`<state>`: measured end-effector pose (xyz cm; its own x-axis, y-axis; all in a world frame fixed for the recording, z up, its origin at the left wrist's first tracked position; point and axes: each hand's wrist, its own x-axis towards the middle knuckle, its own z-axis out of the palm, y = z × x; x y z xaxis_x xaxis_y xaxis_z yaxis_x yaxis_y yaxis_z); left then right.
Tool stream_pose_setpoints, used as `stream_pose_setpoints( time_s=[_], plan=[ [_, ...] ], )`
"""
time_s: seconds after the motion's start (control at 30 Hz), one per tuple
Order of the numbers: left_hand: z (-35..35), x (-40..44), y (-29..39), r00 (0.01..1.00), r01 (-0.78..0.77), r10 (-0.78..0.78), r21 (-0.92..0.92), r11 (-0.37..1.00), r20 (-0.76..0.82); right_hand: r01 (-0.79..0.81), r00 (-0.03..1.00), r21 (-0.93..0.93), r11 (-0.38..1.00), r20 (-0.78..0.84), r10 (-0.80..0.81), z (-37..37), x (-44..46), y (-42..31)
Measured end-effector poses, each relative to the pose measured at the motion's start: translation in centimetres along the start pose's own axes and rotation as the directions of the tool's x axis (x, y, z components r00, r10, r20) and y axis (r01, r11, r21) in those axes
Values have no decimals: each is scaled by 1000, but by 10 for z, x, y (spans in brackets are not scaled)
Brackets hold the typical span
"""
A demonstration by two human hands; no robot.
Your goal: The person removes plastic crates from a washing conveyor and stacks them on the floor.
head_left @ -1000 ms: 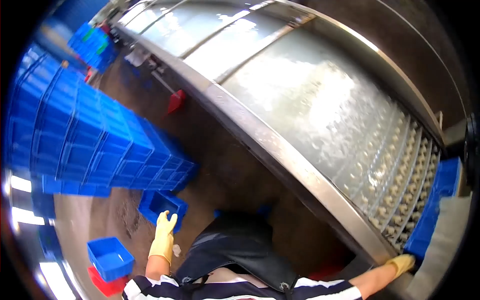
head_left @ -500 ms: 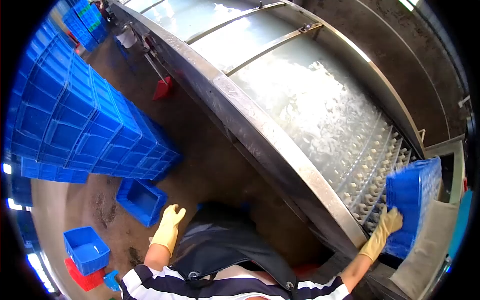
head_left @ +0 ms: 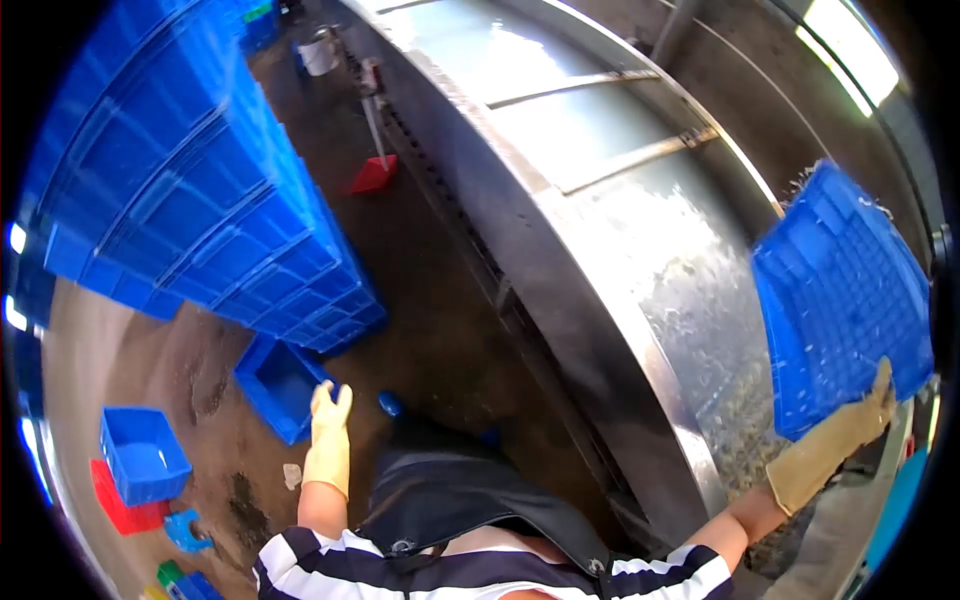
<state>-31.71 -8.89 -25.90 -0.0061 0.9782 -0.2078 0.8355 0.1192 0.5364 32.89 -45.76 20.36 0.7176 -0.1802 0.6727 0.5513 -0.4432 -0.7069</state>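
"Gripping what with the right hand (head_left: 865, 408)?"

"A blue crate (head_left: 840, 290), by its lower edge, raised and tilted above the near end of the metal trough (head_left: 545, 270), gridded face toward the camera."

"And in the left hand (head_left: 328, 430)?"

"Nothing to be seen; gloved fingers spread, overlapping in view the corner of a blue bin (head_left: 265, 408) on the floor."

"Farther out?"

"Leftward, a tall crate stack (head_left: 200, 200); near it, a smaller blue box (head_left: 155, 485) on a red one (head_left: 125, 508)."

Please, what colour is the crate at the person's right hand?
The crate at the right hand is blue; it shows best in the head view.
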Motion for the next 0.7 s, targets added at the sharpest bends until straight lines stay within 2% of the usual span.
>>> stream_pose_setpoints(
  time_s=[0.07,0.13,0.17,0.2,0.23,0.27,0.33,0.37,0.4,0.47,0.5,0.53,0.57,0.6,0.63,0.7],
  plan=[
    [-45,40,6,968,-11,-19,-117,993,-252,14,1000,172,985,19,-17,32,-17,-19],
    [-96,86,12,849,-53,-46,-172,984,-526,6,998,291,957,59,-24,77,-41,-34],
    [-124,109,11,832,-26,-76,-176,984,-550,-15,996,335,942,88,-15,103,-57,-40],
    [-153,132,7,721,-146,121,22,989,-682,-37,993,374,927,115,-7,128,-74,-46],
    [-182,154,1,581,-225,327,239,945,-745,-59,990,395,917,143,2,152,-91,-53],
    [-210,179,-2,422,-267,524,451,852,-740,-76,987,418,905,163,7,177,-108,-59],
    [-258,220,9,282,-499,573,392,773,-769,-98,982,442,892,187,15,217,-139,-70],
    [-283,222,25,460,-598,424,81,797,-780,-103,981,449,887,193,17,233,-155,-77],
    [-301,236,27,485,-602,422,57,797,-766,-112,981,458,882,194,24,249,-172,-80],
    [-323,257,20,492,-579,498,159,800,-714,-123,982,461,879,187,39,275,-202,-84],
    [-328,263,17,551,-577,480,104,810,-683,-125,983,457,881,177,48,284,-218,-83],
    [-326,265,25,708,-593,338,-261,762,-621,-120,985,454,883,168,47,293,-234,-85],
    [-325,267,33,830,-511,179,-593,622,-528,-114,987,450,886,149,52,300,-249,-78],
    [-329,269,31,869,-482,171,-715,506,-464,-105,990,451,886,128,52,303,-267,-75],
    [-330,269,25,916,-379,94,-762,524,-391,-82,993,460,884,109,35,307,-289,-71],
    [-330,265,31,920,-376,85,-800,468,-383,-54,986,544,837,163,-42,322,-356,-61]
  ],
)
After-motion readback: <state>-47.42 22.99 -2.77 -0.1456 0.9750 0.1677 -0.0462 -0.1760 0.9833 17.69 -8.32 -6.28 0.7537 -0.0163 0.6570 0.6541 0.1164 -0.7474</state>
